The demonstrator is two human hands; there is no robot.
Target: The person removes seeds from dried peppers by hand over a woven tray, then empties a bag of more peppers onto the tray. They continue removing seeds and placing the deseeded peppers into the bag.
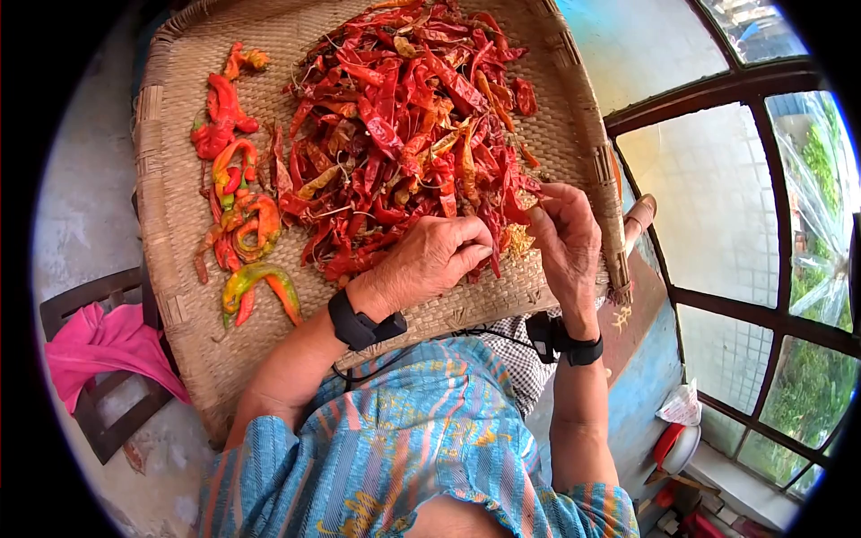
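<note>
A large heap of dried red chili peppers [395,117] lies in a shallow woven bamboo tray [193,269]. At the heap's near edge, my left hand [430,255] is closed, thumb and forefinger pinched together by a dried chili; its exact hold is partly hidden. My right hand [569,242] pinches another red dried chili [518,208] at the heap's right side. Between my hands, pale yellow chili seeds [517,240] lie on the tray. Black bands circle both wrists.
Fresher red, orange and green peppers [256,224] form a row along the tray's left side. Left of the tray stands a dark wooden chair [108,417] with a pink cloth [103,350] on it. A dark-framed window [717,197] is close on the right.
</note>
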